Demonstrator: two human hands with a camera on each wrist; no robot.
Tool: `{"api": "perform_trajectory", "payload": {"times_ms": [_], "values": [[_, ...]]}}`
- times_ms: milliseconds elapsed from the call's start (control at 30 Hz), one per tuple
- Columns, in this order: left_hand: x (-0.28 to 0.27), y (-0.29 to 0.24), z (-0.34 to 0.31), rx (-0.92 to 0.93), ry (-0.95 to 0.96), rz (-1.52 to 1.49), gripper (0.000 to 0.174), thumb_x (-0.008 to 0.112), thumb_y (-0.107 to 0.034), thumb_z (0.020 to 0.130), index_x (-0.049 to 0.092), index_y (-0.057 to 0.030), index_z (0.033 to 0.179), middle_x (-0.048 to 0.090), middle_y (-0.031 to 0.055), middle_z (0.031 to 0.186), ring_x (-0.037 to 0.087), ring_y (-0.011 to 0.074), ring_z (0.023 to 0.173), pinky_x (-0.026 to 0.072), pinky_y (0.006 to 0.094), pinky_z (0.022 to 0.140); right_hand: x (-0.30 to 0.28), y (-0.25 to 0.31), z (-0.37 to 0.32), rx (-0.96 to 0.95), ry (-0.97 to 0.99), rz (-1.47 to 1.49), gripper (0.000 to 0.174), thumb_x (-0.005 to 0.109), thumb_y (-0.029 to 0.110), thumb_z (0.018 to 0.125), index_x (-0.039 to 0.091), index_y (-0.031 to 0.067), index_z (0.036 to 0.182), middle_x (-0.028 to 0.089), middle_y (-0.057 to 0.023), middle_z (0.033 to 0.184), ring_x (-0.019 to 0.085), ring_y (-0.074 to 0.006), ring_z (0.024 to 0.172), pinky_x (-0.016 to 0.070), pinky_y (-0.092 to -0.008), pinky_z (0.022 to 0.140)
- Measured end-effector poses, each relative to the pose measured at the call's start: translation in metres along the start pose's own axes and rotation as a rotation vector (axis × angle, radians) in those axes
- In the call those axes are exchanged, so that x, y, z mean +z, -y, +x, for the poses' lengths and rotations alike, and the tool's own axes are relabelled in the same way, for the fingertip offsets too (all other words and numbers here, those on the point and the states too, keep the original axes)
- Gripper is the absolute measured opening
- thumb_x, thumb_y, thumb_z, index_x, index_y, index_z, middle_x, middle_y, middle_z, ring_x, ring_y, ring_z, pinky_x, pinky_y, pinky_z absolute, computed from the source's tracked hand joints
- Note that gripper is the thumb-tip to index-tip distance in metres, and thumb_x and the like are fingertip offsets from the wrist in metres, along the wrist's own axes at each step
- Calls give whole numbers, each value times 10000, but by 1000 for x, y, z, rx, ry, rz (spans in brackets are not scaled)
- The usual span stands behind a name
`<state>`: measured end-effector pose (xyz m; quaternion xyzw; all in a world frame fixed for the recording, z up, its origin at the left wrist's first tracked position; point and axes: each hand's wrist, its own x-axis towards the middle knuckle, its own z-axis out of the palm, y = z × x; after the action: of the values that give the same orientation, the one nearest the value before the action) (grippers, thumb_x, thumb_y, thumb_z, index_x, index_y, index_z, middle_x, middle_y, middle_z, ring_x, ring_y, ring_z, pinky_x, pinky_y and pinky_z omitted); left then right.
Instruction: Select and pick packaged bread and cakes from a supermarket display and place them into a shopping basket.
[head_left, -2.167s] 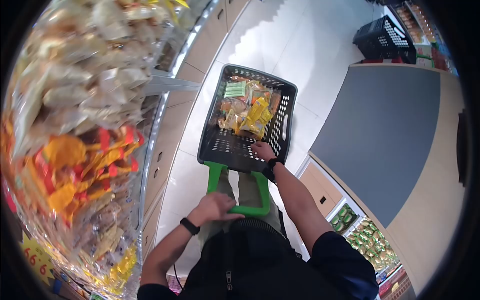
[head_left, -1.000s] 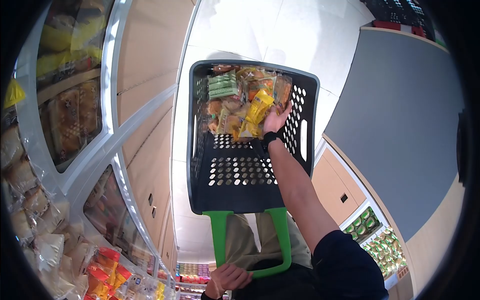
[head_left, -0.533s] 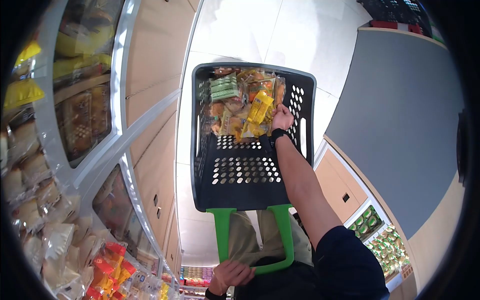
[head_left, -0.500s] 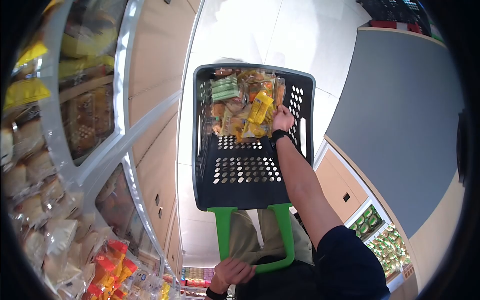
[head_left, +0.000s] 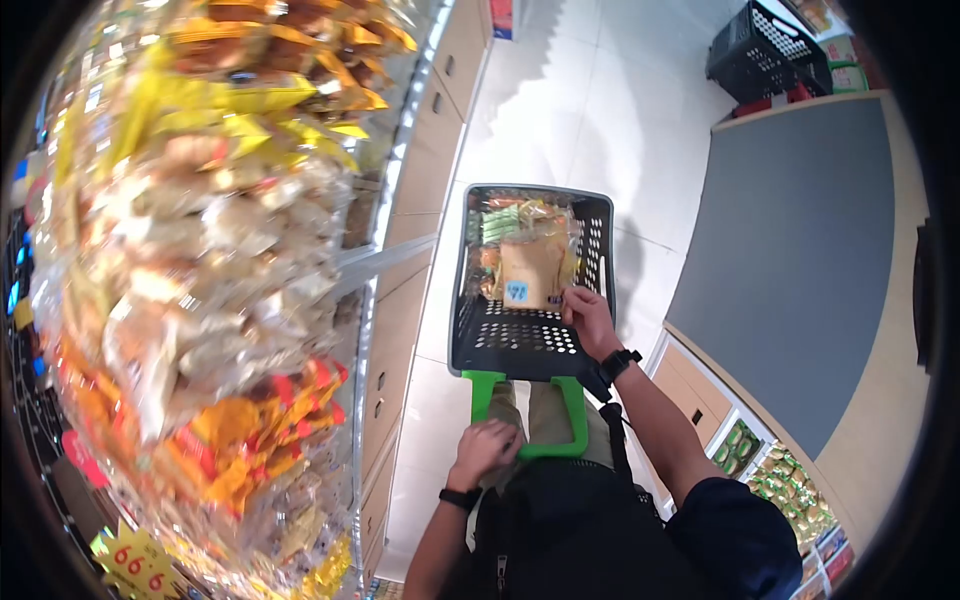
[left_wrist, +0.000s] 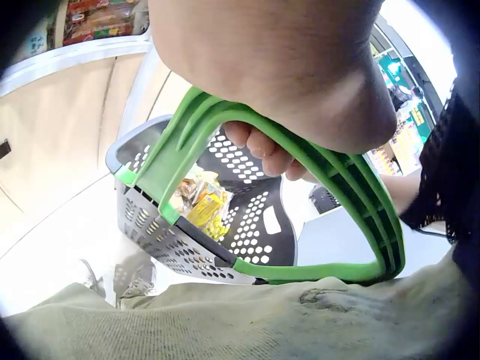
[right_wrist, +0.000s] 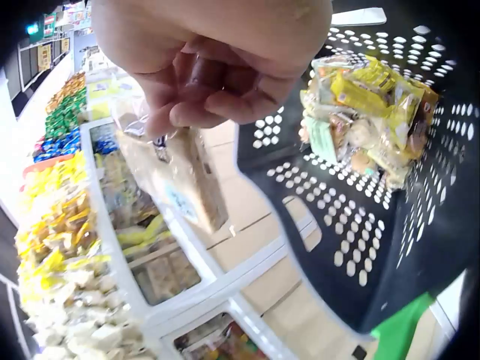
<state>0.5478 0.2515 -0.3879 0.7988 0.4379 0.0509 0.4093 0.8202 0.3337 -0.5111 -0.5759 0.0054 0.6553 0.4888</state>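
My left hand [head_left: 487,449] grips the green handle [head_left: 553,450] of a black shopping basket [head_left: 462,340]; in the left wrist view its fingertips [left_wrist: 259,142] curl under the bar. My right hand [head_left: 590,318] pinches one corner of a flat, pale tan bread packet [head_left: 530,272] with a blue-and-white label. In the right wrist view the bread packet [right_wrist: 180,180] hangs from the fingers beside the basket's rim; in the head view it overlaps the goods inside. Several wrapped snacks lie in the basket, among them yellow packs [right_wrist: 360,94] and a green one [right_wrist: 322,141], partly hidden in the head view.
Shelves piled with wrapped breads [head_left: 230,230] run along the left, above wooden cabinets [head_left: 410,190]. A grey-topped counter [head_left: 790,250] stands at the right. Another black basket [head_left: 765,60] is at the back right. White tiled floor [head_left: 560,110] lies ahead.
Half a second ago my right hand reached among the snacks inside the basket; now it holds the bread packet nearer me. The head view has swung toward the left shelves. My left hand keeps the handle.
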Motion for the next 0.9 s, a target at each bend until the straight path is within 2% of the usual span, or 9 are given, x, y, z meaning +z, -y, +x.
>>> {"api": "perform_trajectory", "payload": {"times_ms": [67, 133, 333, 533, 667, 733, 800, 833, 900], "values": [[-7, -6, -1, -29, 9, 6, 231, 724, -216, 852, 625, -66, 707, 625, 83, 660, 628, 276, 626, 500, 380, 586, 17, 13, -38, 25, 218, 71, 147, 636, 175, 974, 668, 33, 996, 595, 3, 702, 540, -94, 604, 412, -220, 579], [-19, -12, 7, -318, 278, -358, 252, 733, -291, 873, 692, -46, 913, 705, 95, 816, 674, 261, 727, 525, 356, 659, 32, 23, -63, -2, 371, 52, 123, 628, 152, 973, 646, 32, 958, 583, 2, 716, 531, -99, 618, 415, -242, 611], [-94, -63, 9, -378, -102, -557, 437, 793, -248, 842, 638, -35, 1191, 715, 79, 1040, 665, 187, 871, 527, 337, 804, 77, 37, -137, 98, 685, 207, 91, 581, 108, 985, 638, 40, 967, 585, 0, 761, 516, -103, 660, 408, -282, 665], [-84, -98, -25, -182, -683, -1090, 297, 741, -141, 908, 652, 24, 1138, 698, 60, 1047, 643, 108, 962, 536, 290, 855, 98, 18, -179, 115, 765, -88, 123, 539, 92, 992, 592, 26, 1081, 650, -61, 881, 603, -137, 778, 470, -276, 704], [-69, -95, -56, -187, -695, -1018, 290, 724, -151, 922, 654, 39, 1128, 702, 27, 1008, 634, 105, 919, 520, 280, 863, 81, 7, -197, -112, 779, -679, 201, 581, 193, 1009, 642, 4, 1034, 705, -64, 880, 612, -76, 674, 473, -204, 583], [-72, -89, -74, -166, -895, -850, 319, 759, -243, 897, 682, 54, 987, 710, 43, 890, 635, 111, 807, 524, 273, 770, 49, -22, -173, -181, 834, -961, 245, 596, 237, 1001, 658, 11, 1071, 694, -35, 856, 585, -76, 666, 454, -215, 594], [-86, -87, -100, -498, -579, -507, 429, 807, -357, 840, 674, 49, 808, 674, 66, 727, 601, 118, 674, 496, 284, 634, 28, -38, -176, -192, 879, -1141, 287, 622, 275, 985, 679, 6, 1067, 702, -39, 863, 591, -91, 700, 467, -252, 631], [-82, -84, -109, -373, -737, -536, 516, 831, -436, 792, 639, 30, 677, 610, 75, 610, 549, 119, 586, 443, 298, 544, 27, -40, -195, -144, 900, -1148, 308, 638, 292, 974, 689, 3, 1069, 710, -46, 873, 608, -108, 731, 486, -279, 663], [-88, -79, -133, -340, -727, -542, 528, 826, -462, 778, 631, 19, 683, 611, 94, 613, 564, 151, 588, 451, 326, 557, 22, -54, -208, -126, 899, -1240, 305, 645, 282, 967, 697, -2, 1063, 719, -66, 895, 624, -119, 778, 498, -296, 706]]}}
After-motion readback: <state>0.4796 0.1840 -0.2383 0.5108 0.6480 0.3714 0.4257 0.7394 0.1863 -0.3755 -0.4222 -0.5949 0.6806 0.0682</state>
